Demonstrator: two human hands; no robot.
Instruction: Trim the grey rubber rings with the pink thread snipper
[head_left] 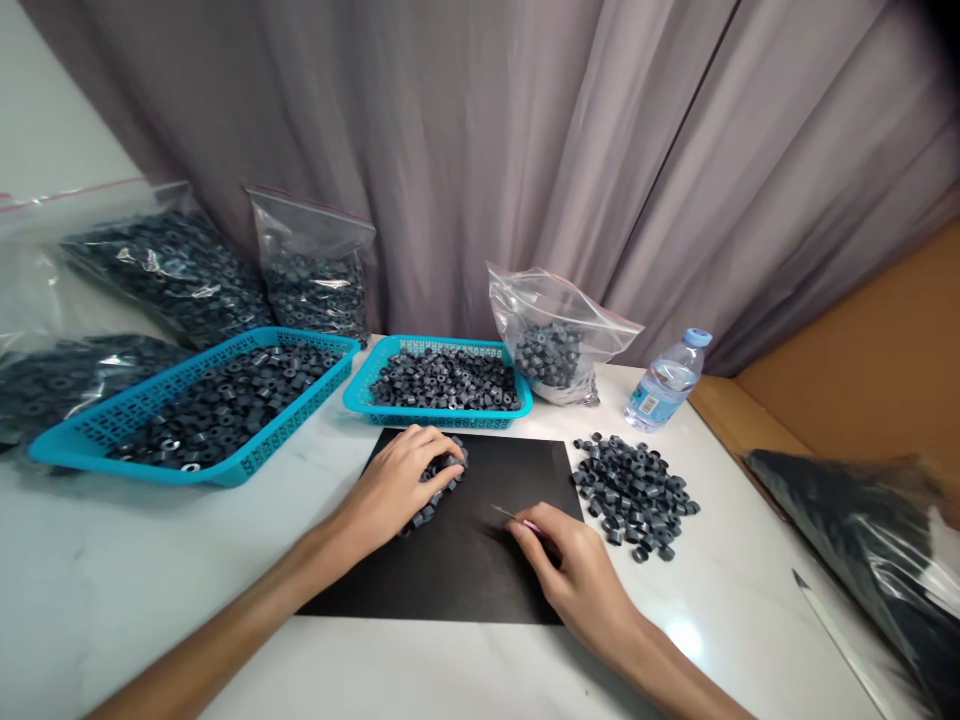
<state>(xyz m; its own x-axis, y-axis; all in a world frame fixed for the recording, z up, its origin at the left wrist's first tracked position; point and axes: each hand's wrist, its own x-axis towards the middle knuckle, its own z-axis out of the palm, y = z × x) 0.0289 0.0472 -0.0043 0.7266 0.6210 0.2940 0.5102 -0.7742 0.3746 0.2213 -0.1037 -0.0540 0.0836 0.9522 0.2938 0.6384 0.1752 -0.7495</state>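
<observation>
the small dark grey ring-shaped pieces (427, 509), seemingly plastic, lie clustered toward the far left corner of our black rectangular mat (457, 575). we judge them light, stiff and liable to roll, best pinched by their outer walls. our left hand (409, 472) curves over them, though we cannot tell whether it grips any. our right hand (574, 560) pinches a thin, pink-handled tool (529, 525). past the mat's right edge lies a pile of similar pieces (637, 495); beyond the far edge, a blue perforated plastic basket (450, 415).
</observation>
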